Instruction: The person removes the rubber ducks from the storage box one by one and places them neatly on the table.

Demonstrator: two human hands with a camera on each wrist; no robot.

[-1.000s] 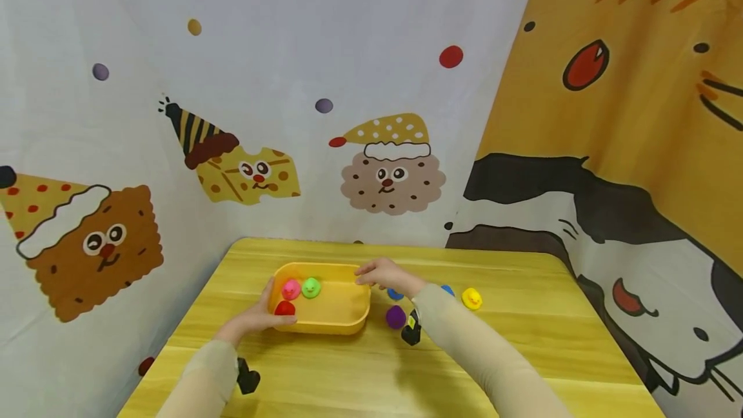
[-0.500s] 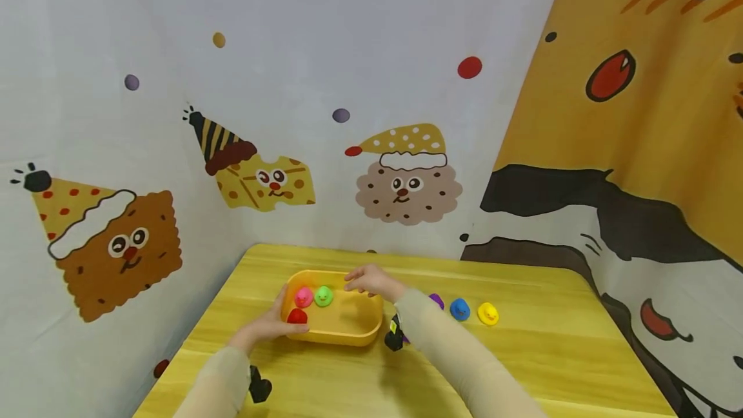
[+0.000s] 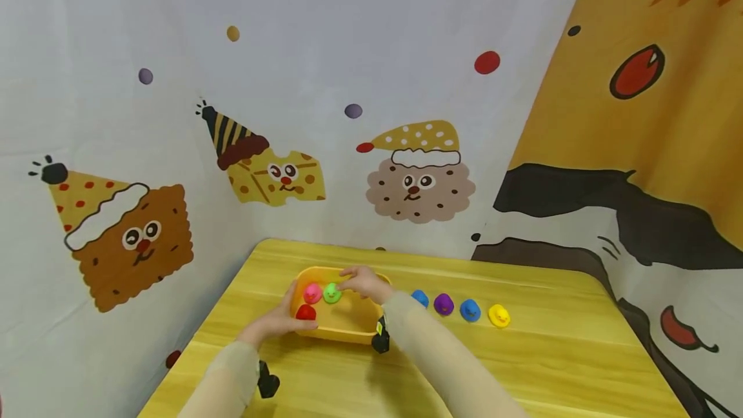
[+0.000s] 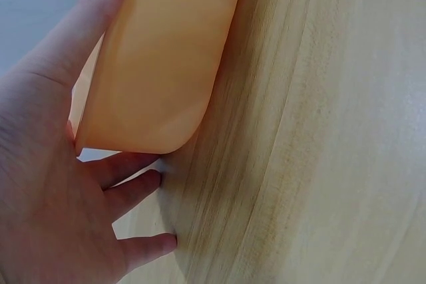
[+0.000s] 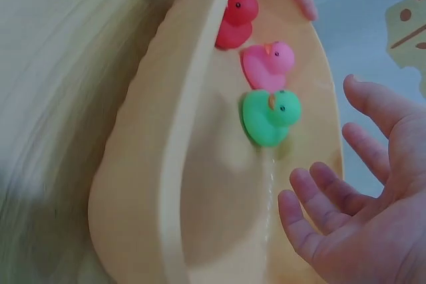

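An orange tray (image 3: 342, 331) sits on the table with a pink duck (image 3: 313, 293), a green duck (image 3: 332, 293) and a red duck (image 3: 306, 313) in its left part. My left hand (image 3: 276, 324) grips the tray's left end, thumb along the front rim; in the left wrist view that hand (image 4: 60, 164) has its other fingers outside the tray wall (image 4: 160, 64). Over the tray, just right of the green duck, is my right hand (image 3: 367, 284). The right wrist view shows this hand (image 5: 373, 211) empty with loosely bent fingers, apart from the green duck (image 5: 267, 119).
Right of the tray, a blue duck (image 3: 419, 298), a purple duck (image 3: 444, 304), another blue duck (image 3: 470, 310) and a yellow duck (image 3: 499, 316) stand in a row on the wooden table (image 3: 551, 353). A printed curtain (image 3: 302, 69) hangs behind the table.
My right hand has moved left from the tray's right end to beside the green duck, uncovering more of the row of ducks. My left hand keeps its grip. The head view has shifted.
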